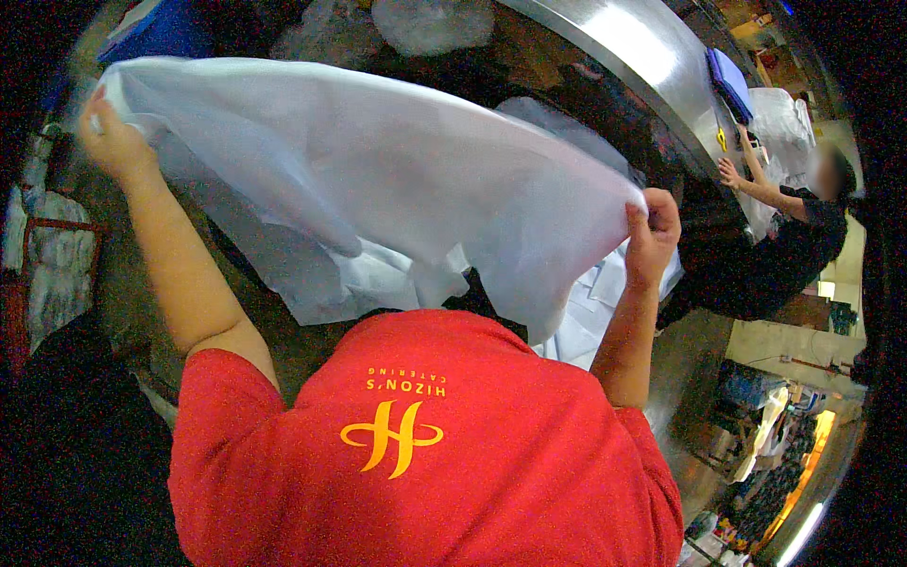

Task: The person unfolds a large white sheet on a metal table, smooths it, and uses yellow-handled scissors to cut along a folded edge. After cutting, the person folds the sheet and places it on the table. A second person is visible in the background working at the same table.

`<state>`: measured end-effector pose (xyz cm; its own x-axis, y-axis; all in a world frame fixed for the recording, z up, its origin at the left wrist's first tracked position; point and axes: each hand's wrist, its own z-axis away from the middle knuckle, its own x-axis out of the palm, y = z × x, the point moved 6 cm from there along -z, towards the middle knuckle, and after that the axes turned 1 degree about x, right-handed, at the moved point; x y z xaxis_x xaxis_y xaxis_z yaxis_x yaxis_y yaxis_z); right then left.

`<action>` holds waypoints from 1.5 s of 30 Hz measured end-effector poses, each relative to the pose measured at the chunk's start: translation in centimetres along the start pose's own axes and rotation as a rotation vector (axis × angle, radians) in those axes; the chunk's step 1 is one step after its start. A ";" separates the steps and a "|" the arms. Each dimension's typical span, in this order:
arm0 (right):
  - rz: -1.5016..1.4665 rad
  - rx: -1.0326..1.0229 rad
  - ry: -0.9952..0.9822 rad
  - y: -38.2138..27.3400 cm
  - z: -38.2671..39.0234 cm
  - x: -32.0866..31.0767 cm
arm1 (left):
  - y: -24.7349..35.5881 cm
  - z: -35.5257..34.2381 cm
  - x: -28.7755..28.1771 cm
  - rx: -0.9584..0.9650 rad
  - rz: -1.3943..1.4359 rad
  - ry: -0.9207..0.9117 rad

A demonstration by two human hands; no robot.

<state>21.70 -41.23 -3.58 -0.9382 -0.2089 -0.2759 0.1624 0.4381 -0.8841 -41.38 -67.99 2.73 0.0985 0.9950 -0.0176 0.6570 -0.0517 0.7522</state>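
Apparently holding a white cloth [378, 161] wide by its upper edge, pinching opposite ends in left hand [117, 142] and right hand [654, 234] to avoid bunching, dangling the rest before the red shirt [510, 472].

- Shirt [529, 463]: red fabric, short-sleeved, faintly creased.
- Emblem [392, 439]: yellow, on the shirt front; two slanted strokes crossed by one looping curve.
- Lettering [406, 380]: yellow, two lines, between the emblem and the shirt's far edge; the line nearer that edge is smaller.
- Left sleeve [225, 392], right sleeve [652, 454]: red, each ending near the elbow.
- Left hand [118, 144], right hand [652, 236]: bare.
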 end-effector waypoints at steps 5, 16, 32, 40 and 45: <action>0.385 0.180 -0.443 -1.2 5.4 12.2 | -3.7 10.9 4.9 -0.195 -0.720 -0.692; 0.365 0.108 -0.713 -0.6 7.5 16.2 | 13.9 37.4 15.5 0.097 -0.123 -1.881; 0.657 0.408 -1.070 18.4 15.5 12.3 | 7.1 21.2 8.2 -0.484 0.494 -0.718; 0.327 0.307 -0.619 13.3 9.6 13.1 | -2.0 11.8 1.3 -0.218 -0.255 -0.231; 0.417 0.117 -0.783 3.3 8.2 20.8 | 2.4 19.8 9.0 0.090 -0.225 -0.848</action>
<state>5.24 -51.23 -15.34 -0.3257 -0.6085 -0.7237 0.5137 0.5286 -0.6757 -24.14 -60.82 -8.62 0.4581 0.5857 -0.6686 0.7802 0.0956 0.6182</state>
